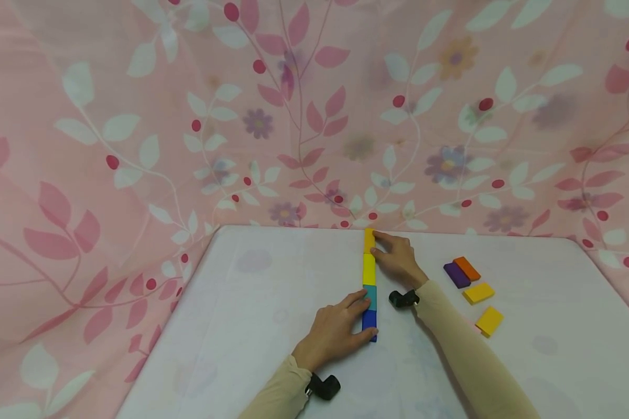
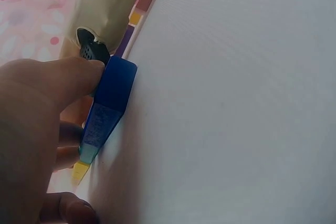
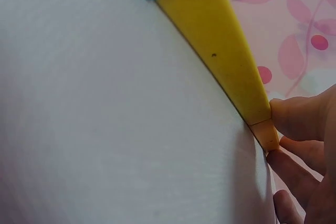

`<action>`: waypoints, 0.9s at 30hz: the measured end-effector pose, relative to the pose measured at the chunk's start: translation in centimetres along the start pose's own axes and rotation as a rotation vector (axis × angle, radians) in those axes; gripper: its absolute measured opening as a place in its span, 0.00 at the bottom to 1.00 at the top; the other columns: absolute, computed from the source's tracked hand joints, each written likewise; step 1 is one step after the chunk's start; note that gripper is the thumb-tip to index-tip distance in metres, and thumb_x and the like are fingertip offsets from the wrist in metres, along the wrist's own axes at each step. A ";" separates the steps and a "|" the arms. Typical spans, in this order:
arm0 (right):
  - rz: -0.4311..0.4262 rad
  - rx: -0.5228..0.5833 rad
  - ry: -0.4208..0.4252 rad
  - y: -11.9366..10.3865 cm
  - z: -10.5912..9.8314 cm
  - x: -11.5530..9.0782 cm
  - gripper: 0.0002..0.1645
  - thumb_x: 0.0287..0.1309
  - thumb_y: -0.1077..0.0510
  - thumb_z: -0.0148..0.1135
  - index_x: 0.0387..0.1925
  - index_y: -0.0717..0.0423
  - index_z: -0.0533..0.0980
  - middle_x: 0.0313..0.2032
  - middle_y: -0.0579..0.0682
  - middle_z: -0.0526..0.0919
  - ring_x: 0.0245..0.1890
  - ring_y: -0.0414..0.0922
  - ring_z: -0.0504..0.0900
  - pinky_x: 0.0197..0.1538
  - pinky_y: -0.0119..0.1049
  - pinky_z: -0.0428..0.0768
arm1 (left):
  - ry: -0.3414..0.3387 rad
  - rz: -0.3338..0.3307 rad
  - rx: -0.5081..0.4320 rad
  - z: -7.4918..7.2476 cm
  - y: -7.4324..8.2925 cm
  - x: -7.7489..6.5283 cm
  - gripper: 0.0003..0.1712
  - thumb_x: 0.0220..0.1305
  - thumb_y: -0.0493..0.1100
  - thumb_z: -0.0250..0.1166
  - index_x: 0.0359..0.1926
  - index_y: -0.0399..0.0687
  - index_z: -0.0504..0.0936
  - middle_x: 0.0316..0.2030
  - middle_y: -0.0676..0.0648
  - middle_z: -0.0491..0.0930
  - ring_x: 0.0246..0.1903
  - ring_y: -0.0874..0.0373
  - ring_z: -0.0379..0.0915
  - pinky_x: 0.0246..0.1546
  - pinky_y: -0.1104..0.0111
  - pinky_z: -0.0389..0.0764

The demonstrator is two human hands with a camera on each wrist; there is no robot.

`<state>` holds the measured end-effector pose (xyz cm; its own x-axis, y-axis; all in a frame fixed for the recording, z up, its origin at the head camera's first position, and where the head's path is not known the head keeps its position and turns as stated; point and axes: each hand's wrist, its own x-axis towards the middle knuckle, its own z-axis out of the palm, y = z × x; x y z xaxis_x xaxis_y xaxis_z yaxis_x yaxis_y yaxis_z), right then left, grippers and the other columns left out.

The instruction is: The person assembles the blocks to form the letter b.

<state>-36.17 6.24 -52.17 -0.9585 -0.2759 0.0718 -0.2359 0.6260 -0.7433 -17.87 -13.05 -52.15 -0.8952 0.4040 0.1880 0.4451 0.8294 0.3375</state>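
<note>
1. Four blocks stand end to end in a straight row from the middle of the table's (image 1: 272,262) back edge toward the front: an orange-yellow block (image 1: 369,240), a yellow block (image 1: 369,269), a teal block (image 1: 373,297) and a blue block (image 1: 369,318).
2. The right hand (image 1: 396,256) is loosely spread, its fingertips touching the row's far end.
3. The left hand (image 1: 335,331) is loosely spread too, touching the teal and blue blocks and hiding bits of both.
4. Toward the right edge lie a purple block (image 1: 457,275), an orange block (image 1: 467,268) and two more yellow ones.
5. The right sleeve (image 1: 466,349) hides most of something pink (image 1: 474,328).
6. The table's front edge is cut off.
</note>
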 end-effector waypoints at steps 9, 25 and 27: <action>-0.001 0.016 -0.009 -0.1 -0.6 -0.1 0.36 0.73 0.49 0.62 0.78 0.52 0.69 0.76 0.62 0.70 0.78 0.67 0.58 0.77 0.70 0.49 | 0.010 0.008 -0.006 -0.2 0.4 0.2 0.35 0.72 0.67 0.65 0.72 0.58 0.79 0.76 0.53 0.71 0.53 0.53 0.87 0.37 0.67 0.82; 0.025 -0.018 -0.059 2.3 -12.0 -6.9 0.39 0.74 0.40 0.63 0.73 0.62 0.71 0.70 0.68 0.76 0.69 0.68 0.74 0.67 0.66 0.73 | 0.029 0.013 -0.008 0.1 0.3 -0.1 0.34 0.71 0.66 0.66 0.71 0.57 0.80 0.74 0.54 0.74 0.53 0.52 0.87 0.37 0.64 0.82; 0.026 -0.124 -0.038 2.8 -13.7 -7.9 0.40 0.74 0.39 0.63 0.72 0.63 0.72 0.69 0.71 0.75 0.66 0.70 0.75 0.64 0.67 0.75 | 0.031 0.007 -0.002 0.1 0.1 -0.2 0.34 0.71 0.67 0.65 0.71 0.57 0.80 0.75 0.54 0.73 0.54 0.52 0.87 0.38 0.64 0.82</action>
<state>-31.48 20.16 -45.68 -0.9584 -0.2843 0.0262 -0.2309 0.7179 -0.6568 -17.62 -13.03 -52.30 -0.8911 0.3977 0.2184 0.4514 0.8258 0.3381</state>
